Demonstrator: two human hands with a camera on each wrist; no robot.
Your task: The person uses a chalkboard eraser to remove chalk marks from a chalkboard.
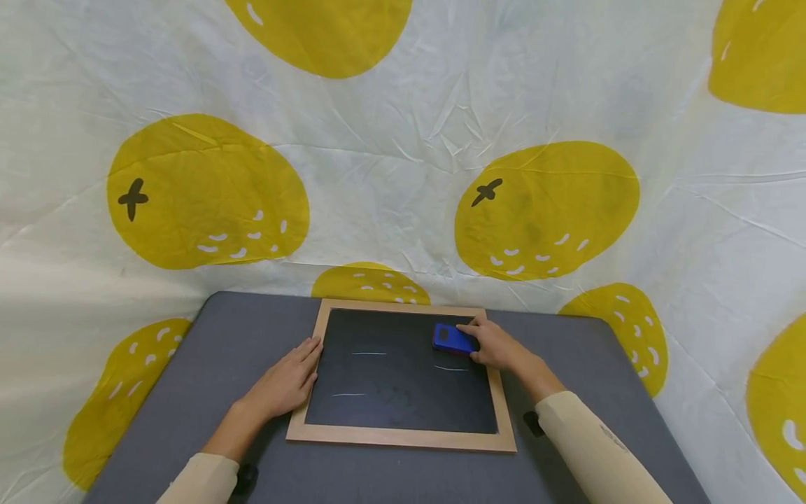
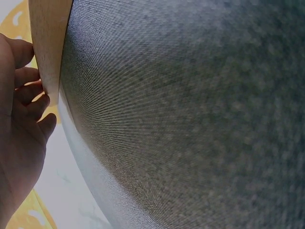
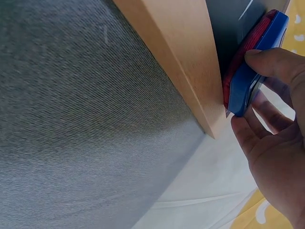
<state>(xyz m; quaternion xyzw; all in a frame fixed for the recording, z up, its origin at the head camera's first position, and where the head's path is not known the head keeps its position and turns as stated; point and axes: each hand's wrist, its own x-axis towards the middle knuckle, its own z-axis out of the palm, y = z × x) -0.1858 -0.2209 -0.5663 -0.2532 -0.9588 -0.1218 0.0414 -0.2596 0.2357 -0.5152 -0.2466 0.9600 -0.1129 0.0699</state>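
The right hand (image 1: 497, 344) grasps a blue eraser (image 1: 452, 339) between thumb and fingers; its red pad faces the black panel (image 1: 403, 371) of a chalkboard, near the upper right corner, just beside the wooden frame (image 1: 403, 438). The left hand (image 1: 286, 381) holds nothing; its fingers lie extended against the frame's left side, and the board rests on a grey desk (image 1: 567, 364). Three pale strokes (image 1: 369, 353) show on the panel, one of them just below the eraser.

The eraser could catch on the raised frame and twist, since it sits so close to that edge; a hard push might slide the board over the fabric-like desk top if the left hand bears on it only lightly; light pressure could smear the strokes.

No brand or writing can be read; the eraser's top bears a dark patch, too small to make out; the sleeve's mark (image 1: 613, 438) is equally illegible.
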